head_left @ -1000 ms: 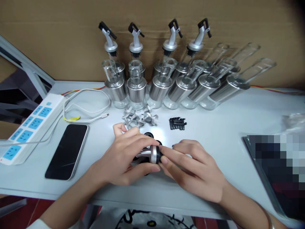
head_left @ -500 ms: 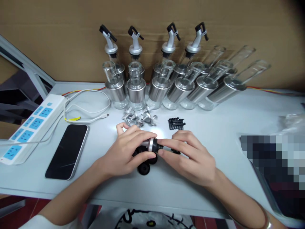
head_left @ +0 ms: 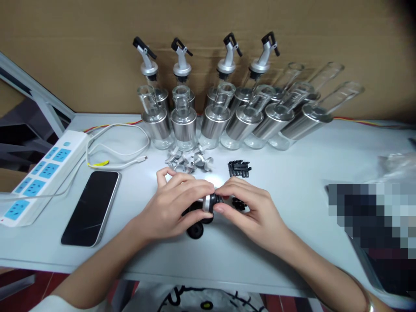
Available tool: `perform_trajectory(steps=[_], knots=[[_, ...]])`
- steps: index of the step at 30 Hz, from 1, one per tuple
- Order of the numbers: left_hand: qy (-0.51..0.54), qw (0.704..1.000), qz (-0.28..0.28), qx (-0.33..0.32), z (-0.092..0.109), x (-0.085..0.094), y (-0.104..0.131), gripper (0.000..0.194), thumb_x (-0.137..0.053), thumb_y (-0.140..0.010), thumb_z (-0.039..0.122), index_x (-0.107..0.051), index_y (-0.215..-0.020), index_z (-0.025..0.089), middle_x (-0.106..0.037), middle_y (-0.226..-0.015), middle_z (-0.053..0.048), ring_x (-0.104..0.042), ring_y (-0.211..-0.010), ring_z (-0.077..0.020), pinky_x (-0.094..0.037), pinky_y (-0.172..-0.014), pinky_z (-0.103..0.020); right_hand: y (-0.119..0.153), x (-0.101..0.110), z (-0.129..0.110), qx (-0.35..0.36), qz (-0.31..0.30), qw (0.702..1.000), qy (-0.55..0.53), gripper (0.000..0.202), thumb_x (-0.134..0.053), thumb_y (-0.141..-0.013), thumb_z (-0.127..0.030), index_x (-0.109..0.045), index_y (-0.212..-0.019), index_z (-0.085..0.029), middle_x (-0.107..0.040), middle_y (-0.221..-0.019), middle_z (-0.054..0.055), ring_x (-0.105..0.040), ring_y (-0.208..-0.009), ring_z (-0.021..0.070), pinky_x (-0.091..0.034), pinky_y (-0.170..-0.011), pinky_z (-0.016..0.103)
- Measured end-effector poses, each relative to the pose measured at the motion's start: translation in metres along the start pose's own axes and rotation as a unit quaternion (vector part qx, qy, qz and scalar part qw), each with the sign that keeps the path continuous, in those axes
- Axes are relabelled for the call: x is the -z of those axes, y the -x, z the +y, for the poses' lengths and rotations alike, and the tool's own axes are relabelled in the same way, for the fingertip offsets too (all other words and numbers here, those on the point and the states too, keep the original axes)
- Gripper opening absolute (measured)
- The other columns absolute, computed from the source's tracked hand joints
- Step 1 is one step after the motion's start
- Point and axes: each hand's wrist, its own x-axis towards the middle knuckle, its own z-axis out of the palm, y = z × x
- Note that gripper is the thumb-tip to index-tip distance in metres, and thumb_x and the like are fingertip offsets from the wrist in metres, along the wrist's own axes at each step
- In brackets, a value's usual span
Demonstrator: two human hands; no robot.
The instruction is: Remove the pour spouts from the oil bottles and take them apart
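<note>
The left hand (head_left: 177, 203) is pinching the smooth silver collar of one pourer (head_left: 208, 203) between its thumb and bent fingers, and the right hand (head_left: 256, 210) is pinching the black ribbed end with thumb and fingertips. This pourer is lying sideways in the air, nearer to the person than the pile of silver parts (head_left: 188, 159), and slightly to its right. The pile is showing shiny, cone-like metal pieces, but they are overlapping too much for an exact count. Under the hands, round black caps (head_left: 195, 230) are resting, partly hidden, and I cannot count them. Right of the pile, one cluster of thin black levers (head_left: 239, 168) is lying; nearer than this cluster, some small black pieces (head_left: 239, 203) are sitting beside the right hand. Behind the pile, twelve glass bottles (head_left: 183, 125) with brushed steel sleeves are standing in two rows: four are wearing silver spouts (head_left: 182, 69) with black levers, eight are showing open necks. Left of the pile, one white cable (head_left: 123, 152) is curving, one flat dark phone (head_left: 91, 208) is lying, and one long white power strip (head_left: 42, 177) is resting farther left.
</note>
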Motion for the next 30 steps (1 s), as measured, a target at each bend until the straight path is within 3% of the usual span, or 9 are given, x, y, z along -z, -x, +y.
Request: perform_trajectory(steps=[5,12,19,30], knots=[[-0.019,1.0,-0.012,-0.011,0.0,0.008,-0.003,0.028,-0.051,-0.096,0.04,-0.051,-0.108,0.014,-0.071,-0.097,-0.007,-0.058,-0.08,-0.0186,-0.024,-0.076,-0.037,0.001,0.0,-0.002,-0.038,-0.019,0.998,-0.044,0.005,-0.062,-0.089,-0.022,-0.064,-0.087,-0.017,-0.065,-0.074,0.001,-0.059,-0.067,0.0125,-0.046,-0.061,0.024],[0.022,1.0,0.0,0.005,0.003,0.011,-0.003,0.03,-0.053,-0.094,0.043,-0.052,-0.107,0.016,-0.07,-0.094,-0.006,-0.055,-0.076,-0.0181,-0.023,-0.073,-0.036,0.001,-0.006,-0.001,0.012,0.022,0.997,-0.07,0.006,-0.065,-0.084,-0.016,-0.063,-0.09,-0.018,-0.066,-0.078,0.003,-0.06,-0.072,0.0158,-0.049,-0.065,0.03],[0.068,0.997,0.0,0.027,0.004,0.012,-0.005,0.031,-0.052,-0.094,0.046,-0.053,-0.105,0.017,-0.07,-0.091,-0.005,-0.054,-0.072,-0.0172,-0.025,-0.073,-0.035,0.0,-0.004,-0.002,0.111,0.03,0.993,0.027,0.011,-0.063,-0.086,-0.018,-0.061,-0.097,-0.018,-0.066,-0.078,0.005,-0.058,-0.071,0.018,-0.049,-0.063,0.033],[0.121,0.99,-0.024,0.061,0.003,0.01,-0.005,0.033,-0.048,-0.095,0.048,-0.055,-0.101,0.016,-0.063,-0.078,0.001,-0.05,-0.067,-0.0133,-0.026,-0.071,-0.033,0.001,0.0,-0.004,0.195,0.028,0.969,0.148,0.015,-0.061,-0.086,-0.013,-0.059,-0.101,-0.017,-0.069,-0.083,0.007,-0.059,-0.078,0.0198,-0.051,-0.066,0.034]])
